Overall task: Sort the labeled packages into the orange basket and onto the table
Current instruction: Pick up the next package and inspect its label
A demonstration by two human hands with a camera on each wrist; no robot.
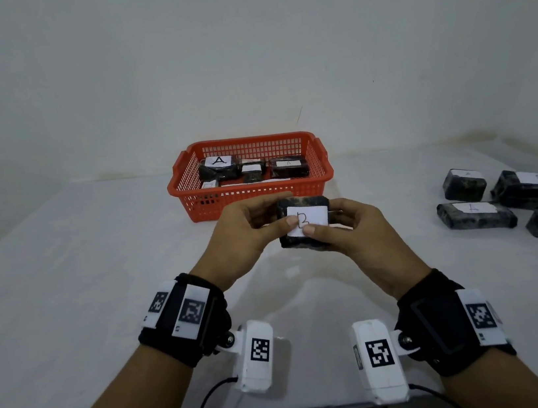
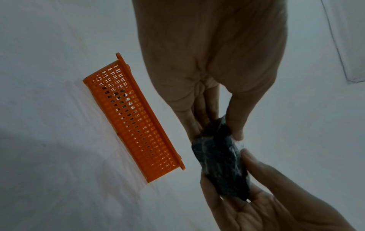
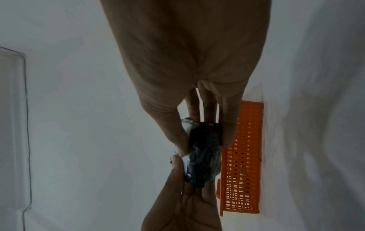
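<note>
Both hands hold one small black wrapped package [image 1: 299,204] above the table, just in front of the orange basket [image 1: 252,195]. Its white label [image 1: 314,214] reads B. My left hand [image 1: 247,231] pinches the package's left end, thumb on the label. My right hand [image 1: 350,227] pinches the right end, thumb on the label's lower edge. In the left wrist view the package [image 2: 219,162] hangs between my left fingers [image 2: 235,125] and the right hand [image 2: 266,195]. The right wrist view shows the package [image 3: 203,153] edge-on beside the basket [image 3: 242,156]. Inside the basket lie several black packages [image 1: 218,171], some labelled A.
Several more black labelled packages [image 1: 465,183] lie in a group on the white table [image 1: 64,284] at the right. The basket stands near the table's far edge against a white wall [image 1: 239,52]. Cables hang from the wrist cameras over the front edge.
</note>
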